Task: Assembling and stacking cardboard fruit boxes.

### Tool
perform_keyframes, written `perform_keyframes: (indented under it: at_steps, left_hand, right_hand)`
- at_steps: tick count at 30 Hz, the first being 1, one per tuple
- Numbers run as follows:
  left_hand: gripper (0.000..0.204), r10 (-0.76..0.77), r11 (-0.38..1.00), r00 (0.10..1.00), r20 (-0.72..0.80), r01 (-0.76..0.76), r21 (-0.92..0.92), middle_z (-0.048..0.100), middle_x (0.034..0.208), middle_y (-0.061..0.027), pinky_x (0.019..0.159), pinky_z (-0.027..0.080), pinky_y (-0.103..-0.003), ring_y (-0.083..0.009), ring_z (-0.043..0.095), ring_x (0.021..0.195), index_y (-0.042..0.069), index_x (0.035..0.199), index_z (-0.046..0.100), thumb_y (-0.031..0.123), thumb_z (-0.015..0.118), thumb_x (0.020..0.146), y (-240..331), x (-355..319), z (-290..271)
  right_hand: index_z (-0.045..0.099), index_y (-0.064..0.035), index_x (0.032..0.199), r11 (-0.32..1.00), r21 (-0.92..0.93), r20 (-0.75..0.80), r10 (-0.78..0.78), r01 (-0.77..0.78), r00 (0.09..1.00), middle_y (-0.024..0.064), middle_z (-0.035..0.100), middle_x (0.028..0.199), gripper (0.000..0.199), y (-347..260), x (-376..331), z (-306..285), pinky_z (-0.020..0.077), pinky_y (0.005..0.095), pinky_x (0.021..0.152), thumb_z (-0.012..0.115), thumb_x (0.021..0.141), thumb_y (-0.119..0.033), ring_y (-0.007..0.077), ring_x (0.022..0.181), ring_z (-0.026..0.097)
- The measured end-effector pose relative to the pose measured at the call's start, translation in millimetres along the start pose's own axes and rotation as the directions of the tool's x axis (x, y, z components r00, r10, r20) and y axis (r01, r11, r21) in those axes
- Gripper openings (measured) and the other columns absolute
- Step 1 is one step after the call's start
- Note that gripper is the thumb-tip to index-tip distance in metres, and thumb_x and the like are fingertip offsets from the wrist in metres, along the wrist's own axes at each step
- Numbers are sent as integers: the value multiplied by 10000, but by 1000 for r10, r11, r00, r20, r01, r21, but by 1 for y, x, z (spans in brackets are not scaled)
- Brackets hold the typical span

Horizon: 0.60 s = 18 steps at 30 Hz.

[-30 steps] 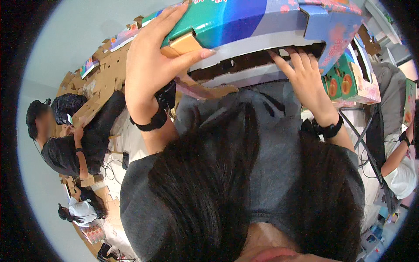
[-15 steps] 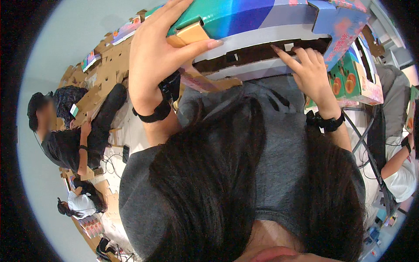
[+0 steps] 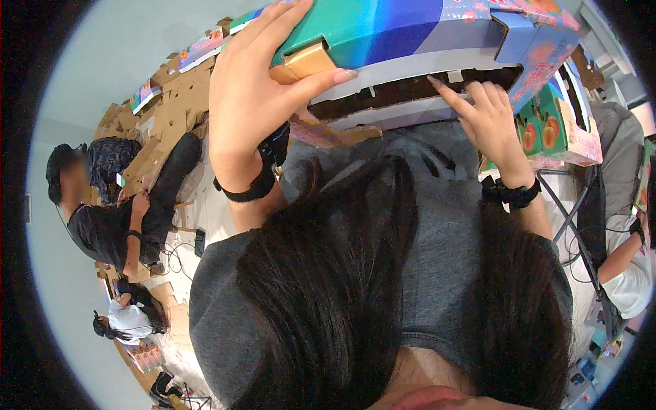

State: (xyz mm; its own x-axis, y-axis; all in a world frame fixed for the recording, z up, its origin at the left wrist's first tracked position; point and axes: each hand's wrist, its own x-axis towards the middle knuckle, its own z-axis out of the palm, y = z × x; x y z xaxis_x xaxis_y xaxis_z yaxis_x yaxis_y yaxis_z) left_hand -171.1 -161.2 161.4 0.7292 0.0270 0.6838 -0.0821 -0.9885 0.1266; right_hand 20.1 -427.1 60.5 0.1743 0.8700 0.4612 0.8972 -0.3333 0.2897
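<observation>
Closely wrapped around one end, the person's left hand [image 3: 256, 99] has fingers and thumb spread wide, clasping the left corner of a large, glossy cardboard box [image 3: 389, 34] printed green, blue and lilac. Its thumb lies beside a small tan cardboard flap [image 3: 307, 61]. The right hand [image 3: 488, 126] has its index finger stretched out and the others half curled at a long dark opening [image 3: 403, 90] along the box's near side; whether they pinch anything cannot be told. The box sits before the person's dark grey shirt [image 3: 441, 225]; what bears its weight is hidden.

It looks light and stiff along its folds, bendable at the flaps, perhaps slippery on its shiny face; the firm corners seem the surest hold.

Beyond its right edge stands a green carton with peach pictures [image 3: 552, 133]. Far left, a co-worker in black [image 3: 102, 232] sits near brown cardboard sheets [image 3: 167, 102].
</observation>
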Motion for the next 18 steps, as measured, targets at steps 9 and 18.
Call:
perform_keyframes:
  at_steps: [9,18]
  left_hand:
    - [833,-171,974,980,105,184,-133,638,1263,-215,979,480,-368,-307,630,1153,1,1322,583,414,884,664,-14,15,-2]
    - [816,-292,917,939,181,329,-225,658,1216,-195,958,487,-347,-252,632,1119,-2,1340,567,362,894,688,-41,22,10]
  right_hand:
    - [455,-123,1454,958,226,-17,-176,175,984,91,552,1187,933,-27,28,-6,306,525,1083,824,642,-398,279,1184,496]
    - [483,-51,1373,959,140,-22,-247,248,969,23,565,1063,965,-68,77,30,401,361,910,858,561,-416,194,1040,528]
